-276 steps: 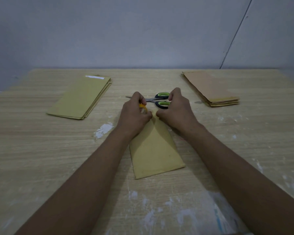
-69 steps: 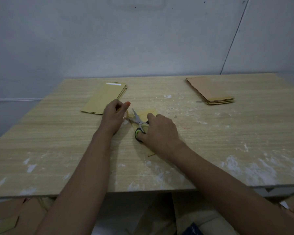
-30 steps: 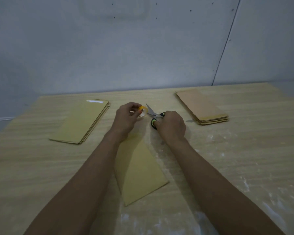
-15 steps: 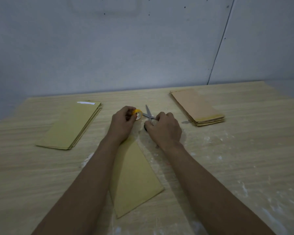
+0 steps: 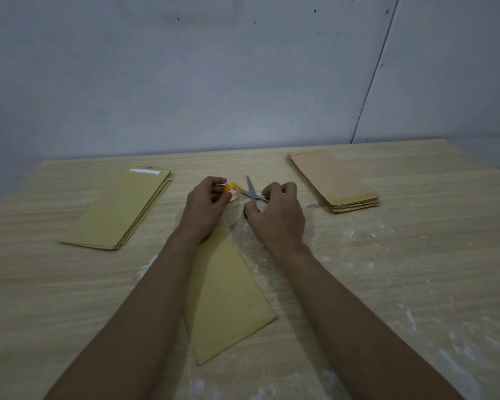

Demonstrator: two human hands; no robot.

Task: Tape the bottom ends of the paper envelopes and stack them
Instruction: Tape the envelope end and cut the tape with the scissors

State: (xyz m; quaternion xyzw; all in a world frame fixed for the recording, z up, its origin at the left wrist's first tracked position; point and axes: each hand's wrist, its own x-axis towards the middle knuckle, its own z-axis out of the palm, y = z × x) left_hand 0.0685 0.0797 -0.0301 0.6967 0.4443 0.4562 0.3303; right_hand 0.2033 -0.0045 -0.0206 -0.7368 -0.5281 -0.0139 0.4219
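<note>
Single envelope [image 5: 228, 295] flat on the table [image 5: 416, 255], lengthwise between the forearms, far end tucked under the hands, apparently so that end sits right where tape and blades meet

Left hand [image 5: 204, 206] curled round a small yellow tape roll [image 5: 233, 191], pinching it between thumb and fingertips just above the envelope's far end; roll held up off the wood, probably to keep a pulled strip taut, though no strip clearly visible in this dim light

Right hand [image 5: 276, 215] knuckles up, fingers bent down over the handles of the scissors [image 5: 253, 193]; handles mostly hidden beneath the palm, blades poking out toward the back wall, tips just beside the roll; seemingly gripping, but fingers through the loops or merely over them: cannot tell

Both wrists low, forearms converging from the near edge, hands close together yet not touching

Greenish stack [image 5: 119, 209] well off to the left, a white strip at its far end, likely the taped pile; brown stack [image 5: 334, 181] well off to the right, likely the supply

Judged step: cutting tape for this envelope's end, stacking not yet done
</note>
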